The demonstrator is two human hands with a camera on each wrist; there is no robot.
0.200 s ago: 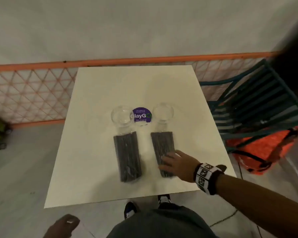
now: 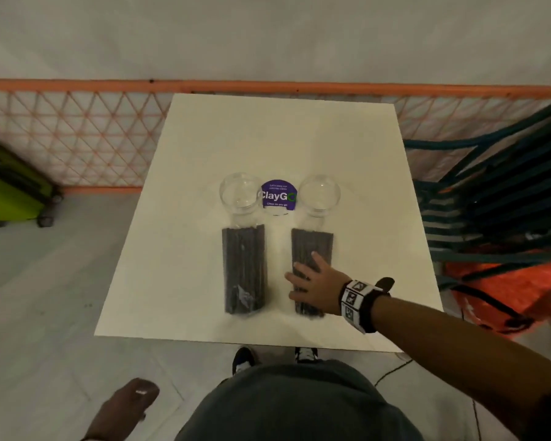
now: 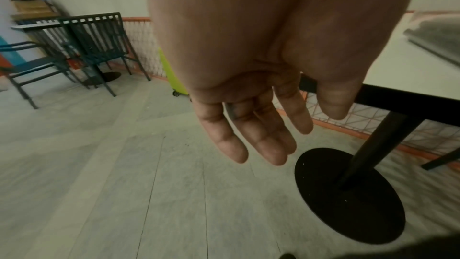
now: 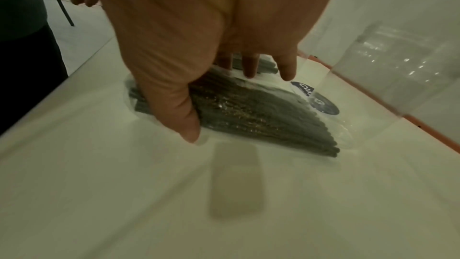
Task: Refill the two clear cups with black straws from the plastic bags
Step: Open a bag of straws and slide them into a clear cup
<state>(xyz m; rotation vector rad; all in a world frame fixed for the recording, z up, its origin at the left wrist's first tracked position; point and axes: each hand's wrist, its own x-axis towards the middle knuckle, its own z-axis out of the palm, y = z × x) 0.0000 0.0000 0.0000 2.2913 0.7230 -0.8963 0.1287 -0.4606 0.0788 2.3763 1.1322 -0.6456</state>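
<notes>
Lying bagged straws under right hand, cups empty.

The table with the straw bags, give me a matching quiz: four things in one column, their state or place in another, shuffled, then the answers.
Column one:
1. right hand
2. left hand
3. left cup
4. purple sticker

Column two:
A. hangs open below the table edge
B. flat on the table between the cups
C. stands with no straws in it
D. grips the right bag of straws

Pairs: 1-D, 2-A, 3-C, 4-B
</notes>
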